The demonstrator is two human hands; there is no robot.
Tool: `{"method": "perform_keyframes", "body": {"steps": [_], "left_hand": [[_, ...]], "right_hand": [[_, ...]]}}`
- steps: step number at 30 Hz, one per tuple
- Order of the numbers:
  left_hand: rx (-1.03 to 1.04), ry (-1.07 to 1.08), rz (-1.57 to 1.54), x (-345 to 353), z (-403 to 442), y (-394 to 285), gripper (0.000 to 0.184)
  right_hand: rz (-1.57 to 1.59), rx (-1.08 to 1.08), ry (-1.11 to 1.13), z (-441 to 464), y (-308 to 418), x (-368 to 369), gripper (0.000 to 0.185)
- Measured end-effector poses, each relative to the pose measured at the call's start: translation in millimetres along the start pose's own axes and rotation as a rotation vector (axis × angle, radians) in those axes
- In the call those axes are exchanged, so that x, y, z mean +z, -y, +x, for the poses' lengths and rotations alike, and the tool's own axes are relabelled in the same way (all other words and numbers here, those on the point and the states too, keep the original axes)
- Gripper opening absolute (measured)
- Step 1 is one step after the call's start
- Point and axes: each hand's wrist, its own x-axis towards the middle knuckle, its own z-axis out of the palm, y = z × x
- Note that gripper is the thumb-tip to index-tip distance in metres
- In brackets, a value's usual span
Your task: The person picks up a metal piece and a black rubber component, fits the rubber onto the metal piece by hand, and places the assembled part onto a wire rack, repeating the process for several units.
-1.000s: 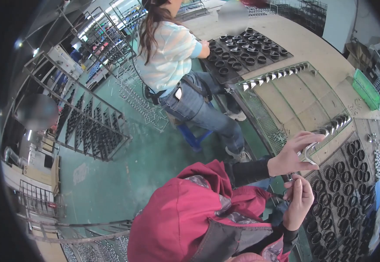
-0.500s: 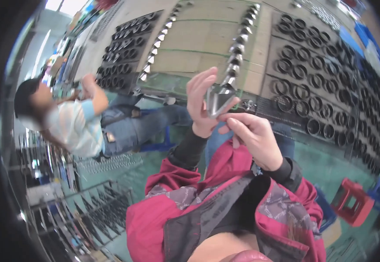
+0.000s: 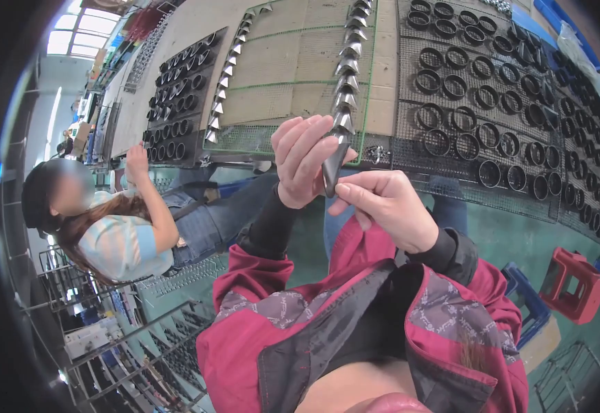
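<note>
In my left hand (image 3: 300, 162) is a shiny, pointed metal piece (image 3: 332, 171), its narrow end down and a dark face towards me. The fingers curl around its upper part. My right hand (image 3: 393, 210) is closed in a pinch at the piece's lower tip; whatever lies between thumb and forefinger is too small or hidden to make out. Just beyond, a row of similar shiny metal pieces (image 3: 348, 65) runs up a green-edged wire mesh rack (image 3: 286, 135). A little heap of small metal parts (image 3: 377, 154) lies right of that row.
Black rings (image 3: 454, 87) stand in rows on mesh trays at right. More dark pieces (image 3: 183, 82) fill a tray at left. A co-worker (image 3: 131, 234) sits on my left. Red (image 3: 572, 286) and blue stools (image 3: 527, 303) stand on the green floor, lower right.
The metal piece has turned from its bright, wide side to a narrower dark face. My left fingers have curled over it. The view has shifted, and the co-worker's posture differs.
</note>
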Motion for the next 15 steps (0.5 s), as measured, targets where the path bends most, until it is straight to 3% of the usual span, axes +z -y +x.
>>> {"method": "perform_keyframes", "body": {"steps": [15], "left_hand": [[0.109, 0.067, 0.026, 6.1, 8.0, -1.6, 0.026]], "right_hand": [[0.176, 0.045, 0.007, -1.7, -1.9, -6.7, 0.020]]}}
